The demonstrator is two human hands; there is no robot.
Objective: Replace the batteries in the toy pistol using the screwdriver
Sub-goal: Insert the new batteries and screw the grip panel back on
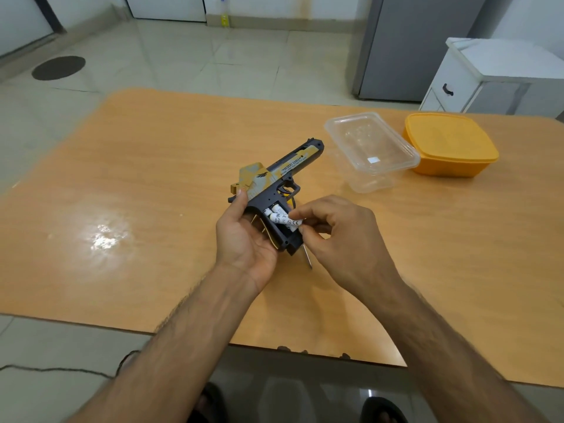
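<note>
We see a toy pistol [274, 181] held up over the wooden table [152, 178]. It is yellow on top and black on the handle, with a small black bird picture on its side. The words on it say "DESERT EAGLE". The handle is open and white batteries [279, 215] sit inside. Our left hand [244, 236] is wrapped around the handle. Our right hand [338, 230] pinches one white battery [288, 221] with its fingertips; it has a "CE" mark. A thin metal screwdriver tip [307, 257] pokes out under the hands. A clear box [370, 148] and a yellow box [450, 145] sit near, touching.
</note>
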